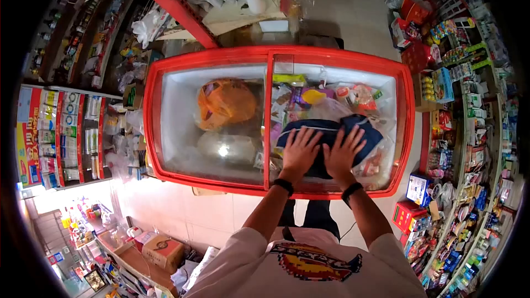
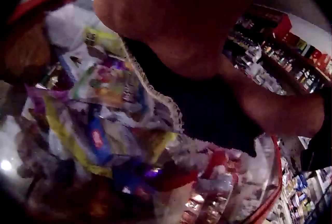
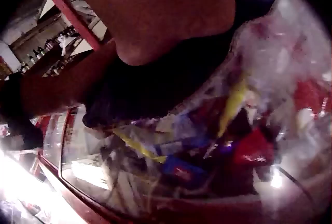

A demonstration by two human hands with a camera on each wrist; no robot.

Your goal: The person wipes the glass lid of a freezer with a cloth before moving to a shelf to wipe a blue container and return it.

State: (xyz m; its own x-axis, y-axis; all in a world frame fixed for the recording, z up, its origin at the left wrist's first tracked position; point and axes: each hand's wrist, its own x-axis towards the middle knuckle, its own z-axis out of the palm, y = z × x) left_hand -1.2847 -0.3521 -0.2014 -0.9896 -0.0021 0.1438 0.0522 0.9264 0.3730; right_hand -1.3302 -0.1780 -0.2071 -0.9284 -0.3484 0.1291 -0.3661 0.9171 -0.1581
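A dark blue cloth (image 1: pixel 373 137) with a pale trimmed edge lies bunched on the glass top of a red-framed chest freezer (image 1: pixel 409 127). My left hand (image 1: pixel 300 152) rests palm down on its left part, fingers spread and straight. Beside it, my right hand (image 1: pixel 343 153) presses flat on the cloth's right part, fingers also extended. Both wrists wear dark bands. In the left wrist view the cloth (image 2: pixel 207 112) spreads beneath the hand, above colourful packets (image 2: pixel 101 136). From the right wrist, the cloth (image 3: pixel 135 99) shows under the palm.
The freezer's left half holds an orange bag (image 1: pixel 227 102) under glass. Packed shelves (image 1: pixel 464 132) line the right side, and more shelves (image 1: pixel 69 132) stand at left. A cardboard box (image 1: pixel 163 251) sits behind at lower left. A red beam (image 1: pixel 171 8) slants over the far left.
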